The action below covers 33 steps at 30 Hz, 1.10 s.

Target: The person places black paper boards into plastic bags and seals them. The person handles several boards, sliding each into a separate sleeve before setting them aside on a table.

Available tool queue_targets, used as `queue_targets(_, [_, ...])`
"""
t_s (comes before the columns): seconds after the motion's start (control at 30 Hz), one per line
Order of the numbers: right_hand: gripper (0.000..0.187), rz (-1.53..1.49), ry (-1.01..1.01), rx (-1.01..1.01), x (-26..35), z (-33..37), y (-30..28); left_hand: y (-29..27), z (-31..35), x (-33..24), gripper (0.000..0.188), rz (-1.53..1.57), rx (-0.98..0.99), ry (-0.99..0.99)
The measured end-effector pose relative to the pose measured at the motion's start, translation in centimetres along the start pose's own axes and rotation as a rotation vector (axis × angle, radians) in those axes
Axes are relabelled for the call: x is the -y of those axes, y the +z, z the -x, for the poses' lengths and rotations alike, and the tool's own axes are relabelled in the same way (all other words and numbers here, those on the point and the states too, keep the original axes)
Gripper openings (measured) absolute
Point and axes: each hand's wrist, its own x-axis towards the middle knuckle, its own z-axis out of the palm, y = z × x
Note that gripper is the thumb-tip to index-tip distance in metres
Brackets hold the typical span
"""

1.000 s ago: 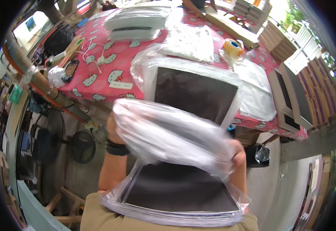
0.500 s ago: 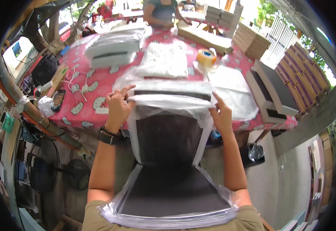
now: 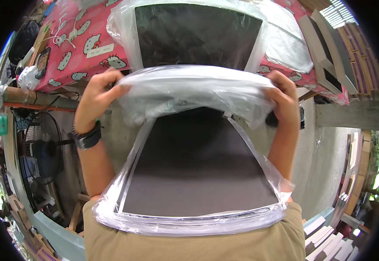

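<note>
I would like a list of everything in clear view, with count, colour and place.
Bundle: 1, whitish, blurred, upper centre
Stack: 1, black top, clear plastic, lower centre
Panel: 1, black, clear plastic, top centre
Tablecloth: 1, pink, top
Plastic sheets: count unclear, white, top right
Boards: several, grey and black, upper right
Label: 1, white, upper left
Cable: 1, white, upper left
Fan: 1, black, left
Clutter: uncountable, mixed, edges
Clothing: 1, khaki, bottom
Wristband: 1, black, left wrist
Left hand: 1, bundle's left end
Right hand: 1, bundle's right end
</note>
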Motion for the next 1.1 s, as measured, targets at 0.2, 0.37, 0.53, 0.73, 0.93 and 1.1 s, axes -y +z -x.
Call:
queue_targets(0.2, [0.042,-0.195,-0.295,0.503,3.2,4.8,-2.1,-1.4,4.0,-3.0,0.060,0.189,0.441,0.464])
queue_targets(0.37, [0.075,0.113,-0.244,0.755,4.9,6.3,-1.3,0.3,5.2,-5.7,0.059,0.020,0.739,0.382])
queue_targets(0.53, [0.076,0.228,-0.188,0.913,5.2,7.8,-0.7,1.0,5.6,-6.5,0.058,-0.119,0.744,0.351])
queue_targets(0.73, [0.069,0.219,-0.187,0.900,4.2,7.4,-0.9,1.2,5.2,-6.1,0.056,-0.101,0.761,0.314])
queue_targets(0.93, [0.061,0.215,-0.242,0.909,4.6,7.3,-0.1,0.5,5.9,-6.1,0.053,-0.112,0.615,0.358])
queue_targets(1.1, [0.056,0.261,-0.233,0.876,5.7,6.9,-0.2,-0.2,6.1,-5.4,0.053,-0.064,0.309,0.352])
